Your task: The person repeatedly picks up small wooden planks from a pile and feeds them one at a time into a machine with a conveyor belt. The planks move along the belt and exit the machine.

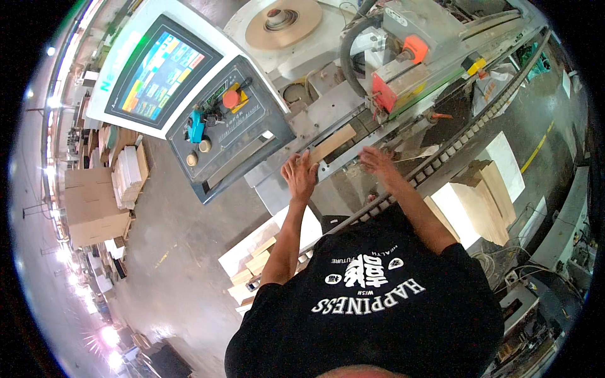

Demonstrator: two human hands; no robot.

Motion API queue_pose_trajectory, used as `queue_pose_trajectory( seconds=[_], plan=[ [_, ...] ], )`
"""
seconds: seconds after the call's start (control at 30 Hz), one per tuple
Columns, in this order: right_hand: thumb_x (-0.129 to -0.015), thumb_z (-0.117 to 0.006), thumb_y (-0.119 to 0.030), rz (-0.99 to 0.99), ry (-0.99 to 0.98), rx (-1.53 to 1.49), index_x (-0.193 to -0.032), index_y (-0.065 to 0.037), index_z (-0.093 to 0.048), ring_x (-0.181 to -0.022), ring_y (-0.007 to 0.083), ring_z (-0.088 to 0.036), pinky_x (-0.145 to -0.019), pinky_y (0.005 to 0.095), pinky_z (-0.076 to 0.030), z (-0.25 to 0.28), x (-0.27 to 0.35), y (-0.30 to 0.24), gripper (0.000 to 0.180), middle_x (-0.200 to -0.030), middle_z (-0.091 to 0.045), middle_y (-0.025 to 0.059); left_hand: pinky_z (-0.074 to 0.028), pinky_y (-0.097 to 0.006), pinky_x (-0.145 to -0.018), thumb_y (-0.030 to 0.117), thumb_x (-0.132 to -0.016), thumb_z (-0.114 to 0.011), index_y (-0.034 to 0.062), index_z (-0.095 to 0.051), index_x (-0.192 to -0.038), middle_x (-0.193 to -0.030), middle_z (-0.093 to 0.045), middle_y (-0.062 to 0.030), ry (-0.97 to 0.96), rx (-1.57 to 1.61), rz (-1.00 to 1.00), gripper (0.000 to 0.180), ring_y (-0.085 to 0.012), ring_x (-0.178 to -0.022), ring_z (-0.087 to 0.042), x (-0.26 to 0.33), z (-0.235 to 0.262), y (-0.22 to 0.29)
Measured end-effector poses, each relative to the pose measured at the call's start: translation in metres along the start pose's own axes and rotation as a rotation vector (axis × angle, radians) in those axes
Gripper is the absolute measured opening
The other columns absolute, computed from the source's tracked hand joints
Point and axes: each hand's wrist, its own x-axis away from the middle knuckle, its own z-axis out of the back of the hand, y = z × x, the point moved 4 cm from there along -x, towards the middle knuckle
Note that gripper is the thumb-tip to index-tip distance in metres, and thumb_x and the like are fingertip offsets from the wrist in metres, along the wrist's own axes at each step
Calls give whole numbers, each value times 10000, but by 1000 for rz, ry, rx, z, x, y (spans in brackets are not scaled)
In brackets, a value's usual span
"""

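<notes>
A narrow light-brown wooden strip (334,143) lies flat on the metal bed of a machine, pointing away to the right. My left hand (299,174) rests at its near end with the fingers apart, and the thumb side is at the wood. Whether the fingertips press on the strip or on the metal plate is hard to make out. Right of the strip, my right hand (378,162) hovers over the near edge of the bed. Its fingers are stretched out, nothing is in them, and it is apart from the strip.
A control panel with a lit screen (165,72) and a red stop button (231,98) stands at the left. Behind is a tan tape roll (283,24); a red guard (383,93) sits beyond the strip. A chain-like rail (435,157) crosses before me. Boards (476,201) stack at right.
</notes>
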Motion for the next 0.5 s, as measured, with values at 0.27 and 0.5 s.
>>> queue_pose_trajectory(
  seconds=[0.27, 0.5],
  plan=[
    [-1063, -678, -299, -141, 0, -146, -1700, -114, -126, -1489, 348, -447, -1158, 503, -485, -87, -54, 17, 863, -1636, -371, 162, -305, -517, -1138, 310, -936, -760, 214, -682, -1346, -1279, -636, -51, 97, 68, 83, 428, -298, -1263, -548, -14, -18, -6],
    [-1013, -724, -468, -141, 112, -211, -1728, -169, -12, -1536, 355, -390, -1232, 512, -387, -100, -66, 20, 1053, -1670, -357, 132, -327, -459, -1150, 210, -946, -734, 239, -670, -1439, -1344, -729, -19, 150, -31, -84, 498, -228, -1234, -625, 13, -1, -47]
  ],
)
